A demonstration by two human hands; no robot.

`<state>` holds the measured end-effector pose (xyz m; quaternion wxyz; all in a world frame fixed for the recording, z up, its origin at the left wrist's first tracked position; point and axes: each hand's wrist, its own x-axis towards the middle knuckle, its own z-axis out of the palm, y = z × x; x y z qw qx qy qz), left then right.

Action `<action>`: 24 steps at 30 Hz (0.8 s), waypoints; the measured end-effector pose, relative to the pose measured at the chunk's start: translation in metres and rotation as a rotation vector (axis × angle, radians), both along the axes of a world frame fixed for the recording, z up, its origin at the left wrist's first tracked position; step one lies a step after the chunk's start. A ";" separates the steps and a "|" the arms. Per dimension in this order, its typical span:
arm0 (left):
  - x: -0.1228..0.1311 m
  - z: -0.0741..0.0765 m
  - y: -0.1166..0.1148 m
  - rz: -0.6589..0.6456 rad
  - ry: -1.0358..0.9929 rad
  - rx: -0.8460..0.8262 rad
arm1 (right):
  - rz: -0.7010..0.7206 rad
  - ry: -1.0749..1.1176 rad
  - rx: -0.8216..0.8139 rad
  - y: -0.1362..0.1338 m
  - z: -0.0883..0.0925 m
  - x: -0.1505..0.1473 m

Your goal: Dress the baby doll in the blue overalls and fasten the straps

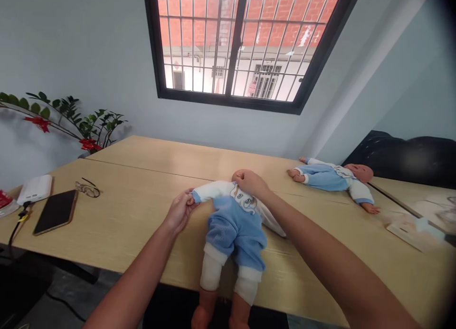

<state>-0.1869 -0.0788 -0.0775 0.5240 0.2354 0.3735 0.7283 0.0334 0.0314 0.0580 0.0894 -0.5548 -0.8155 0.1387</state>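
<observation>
A baby doll [235,217] in a blue and white outfit lies on its back on the table, its legs reaching over the front edge. My left hand [180,209] is closed around the doll's hand at the cuff of its outstretched sleeve. At the neck of the outfit, beside the doll's head, my right hand [252,184] has its fingers pinched on the collar. My right hand and forearm hide part of the doll's face and its other shoulder.
A second baby doll [329,174] in similar clothes lies at the back right. On the left are a phone [57,211], eyeglasses [88,189] and a white power bank [35,188] with a cable. A potted plant [96,129] stands behind the wooden table [135,205].
</observation>
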 end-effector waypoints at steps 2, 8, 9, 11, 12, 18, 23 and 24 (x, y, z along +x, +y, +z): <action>-0.001 -0.001 0.000 -0.003 -0.005 0.006 | 0.093 0.020 0.129 -0.032 -0.017 0.002; -0.002 -0.004 0.003 -0.006 -0.006 0.012 | 0.843 -0.021 0.570 -0.145 -0.087 0.017; -0.002 -0.004 0.003 -0.007 -0.007 0.012 | 0.812 -0.036 0.580 -0.154 -0.094 0.018; -0.001 -0.004 0.002 -0.009 -0.006 0.009 | 0.729 -0.090 0.601 -0.163 -0.102 0.018; 0.000 -0.004 0.002 -0.009 -0.004 0.005 | 0.713 -0.120 0.611 -0.163 -0.103 0.018; 0.001 -0.006 0.002 -0.028 0.042 -0.025 | 1.067 -0.005 0.544 -0.175 -0.109 0.015; -0.001 -0.010 0.004 -0.015 0.118 -0.061 | 1.071 0.138 0.443 -0.170 -0.105 0.027; -0.001 -0.011 0.004 -0.013 0.142 -0.072 | 1.027 0.200 0.438 -0.159 -0.101 0.032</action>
